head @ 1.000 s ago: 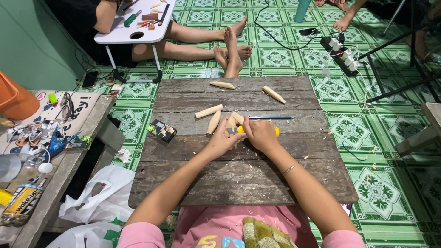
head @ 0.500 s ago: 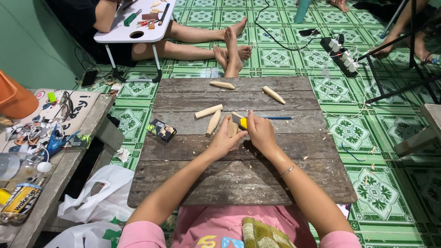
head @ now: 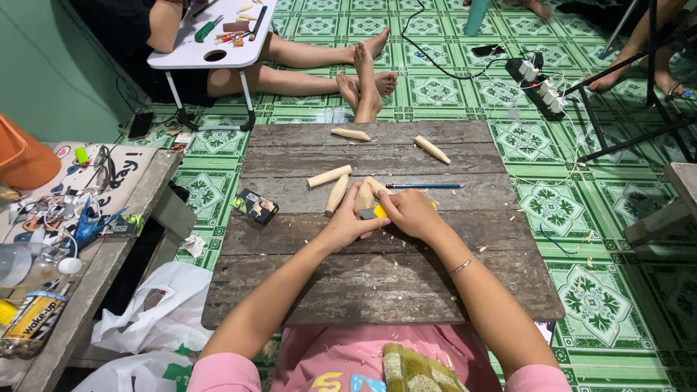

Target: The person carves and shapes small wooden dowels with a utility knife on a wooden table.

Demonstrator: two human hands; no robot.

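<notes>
Left hand (head: 348, 226): curled around the lower end of a short wooden peg (head: 364, 197), fingers closed on it, resting on the worktop (head: 377, 290).
Right hand (head: 412, 214): closed around a yellow-handled utility knife (head: 374, 213), whose tip lies against the peg just beside the left thumb.
Held peg: upright-tilted between the two hands, which touch each other near the middle of the worktop.
Near pegs: two more carved pegs (head: 332, 185) lie just left of the hands, a third (head: 376, 184) touching the held one.
Far pegs: one (head: 351, 134) at the far edge, another (head: 432, 149) to its right, well apart from the hands.
Pencil: a blue pencil (head: 423, 186) lies just beyond the right hand.
Small box: a dark patterned box (head: 255, 207) sits at the left edge of the worktop.
Containers: an orange bucket (head: 25, 156) on the side bench, contents hidden; white plastic bags (head: 145, 319) on the floor, contents not visible.
Beyond: a white folding tray table (head: 210, 40) carrying small tools, with another person's legs (head: 327, 62) beside it.
</notes>
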